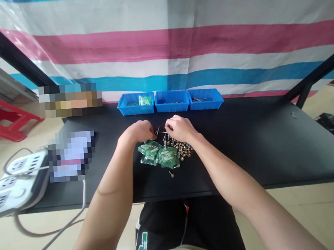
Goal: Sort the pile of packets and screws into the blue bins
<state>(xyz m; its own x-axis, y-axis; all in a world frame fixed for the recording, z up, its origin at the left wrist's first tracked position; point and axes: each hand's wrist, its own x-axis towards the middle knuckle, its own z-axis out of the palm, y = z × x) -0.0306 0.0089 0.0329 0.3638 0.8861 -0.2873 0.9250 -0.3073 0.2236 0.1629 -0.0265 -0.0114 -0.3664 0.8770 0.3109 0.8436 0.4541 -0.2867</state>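
Note:
My left hand (141,131) is curled closed at the left edge of a loose pile, its fingertips beside a thin silver blind rivet (157,130); what it holds is hidden. Across from it, my right hand (181,128) is pinched closed, with another thin rivet (162,132) sticking out leftward from its fingers. Under and beside the right wrist lie many short brass-coloured screws (186,150), mixed with more silver rivets. Nearer to me are clear packets with green contents, one on the left (150,153) and one on the right (168,157). A single screw (172,174) lies apart in front.
Three blue bins stand along the back: the left bin (136,109) holds green packets, the middle bin (172,108) small metal parts, the right bin (206,105) thin rivets. A white power strip (19,181) with cables and a blurred flat object (74,154) lie left on the black table (242,142).

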